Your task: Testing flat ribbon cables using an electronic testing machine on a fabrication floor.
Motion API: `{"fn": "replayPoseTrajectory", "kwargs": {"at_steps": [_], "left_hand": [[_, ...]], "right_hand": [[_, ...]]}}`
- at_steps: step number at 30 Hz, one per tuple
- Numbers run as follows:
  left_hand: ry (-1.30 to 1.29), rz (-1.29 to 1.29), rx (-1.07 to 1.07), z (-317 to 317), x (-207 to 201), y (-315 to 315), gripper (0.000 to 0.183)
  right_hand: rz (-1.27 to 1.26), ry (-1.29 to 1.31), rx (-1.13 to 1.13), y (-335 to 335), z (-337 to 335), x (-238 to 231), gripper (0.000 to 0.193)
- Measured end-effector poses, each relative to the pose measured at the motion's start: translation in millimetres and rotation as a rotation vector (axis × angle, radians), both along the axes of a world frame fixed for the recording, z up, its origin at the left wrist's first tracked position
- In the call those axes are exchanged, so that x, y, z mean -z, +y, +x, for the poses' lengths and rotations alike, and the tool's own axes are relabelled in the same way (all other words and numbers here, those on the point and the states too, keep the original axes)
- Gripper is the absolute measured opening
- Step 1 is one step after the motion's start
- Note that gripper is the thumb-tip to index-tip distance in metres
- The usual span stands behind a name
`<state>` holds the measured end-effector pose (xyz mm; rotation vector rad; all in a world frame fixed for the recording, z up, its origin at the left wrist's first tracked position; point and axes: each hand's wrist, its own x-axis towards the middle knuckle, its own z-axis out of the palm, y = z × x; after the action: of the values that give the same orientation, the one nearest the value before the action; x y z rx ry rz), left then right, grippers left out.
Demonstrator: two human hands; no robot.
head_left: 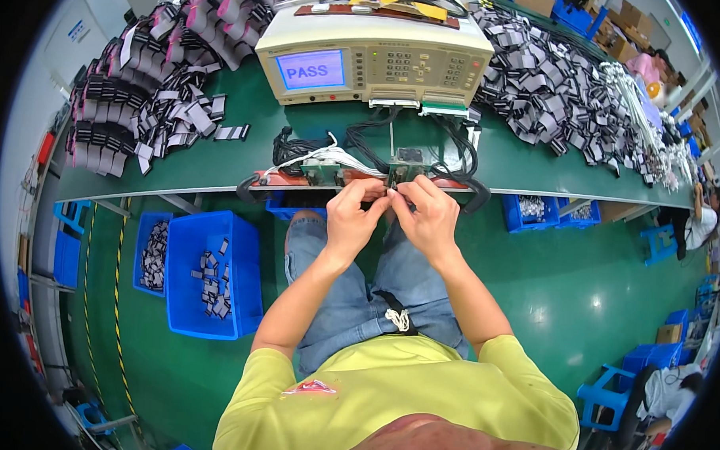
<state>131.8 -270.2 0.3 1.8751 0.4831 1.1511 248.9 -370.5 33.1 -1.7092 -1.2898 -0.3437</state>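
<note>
Head view: the left hand (354, 217) and the right hand (428, 219) come together at the near edge of a green table (227, 161), thumbs and forefingers bent inward so that the fingertips touch or nearly touch. Each grip is drawn into a pinch, but I cannot tell whether either one clasps anything, since the fingers cover whatever may lie between them. Right beyond the fingertips, at the table's edge, is a small green circuit board (396, 175) with a dark block (410, 155) on it; its near part is partly hidden by the right hand. Another green board (322, 175) sits to the left, beside a bundle of white wires (323, 155). Black cables (369, 142) run from this area back to a beige tester (374, 35), whose screen (311, 68) is lit. Short grey-and-black ribbon cables (185, 120) lie heaped on the table left of the tester, and a second heap of ribbon cables (539, 84) spreads to its right. On the floor at the left, a large blue bin (243, 280) holds more such pieces.
</note>
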Motion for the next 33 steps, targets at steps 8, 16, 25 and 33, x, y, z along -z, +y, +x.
{"fn": "replayPoseTrajectory", "kwargs": {"at_steps": [8,16,25,33], "left_hand": [[0.029,0.074,-0.013,4,2,4,0.025],[0.042,0.062,-0.008,7,2,6,0.023],[0.040,0.086,-0.035,13,7,5,0.022],[0.048,0.103,-0.042,11,10,4,0.021]], "right_hand": [[0.026,-0.036,0.072,2,-4,2,0.010],[0.035,-0.037,0.088,4,-3,3,0.010],[-0.011,-0.014,0.153,6,-7,2,0.011],[-0.022,0.024,0.122,5,-6,-1,0.010]]}}
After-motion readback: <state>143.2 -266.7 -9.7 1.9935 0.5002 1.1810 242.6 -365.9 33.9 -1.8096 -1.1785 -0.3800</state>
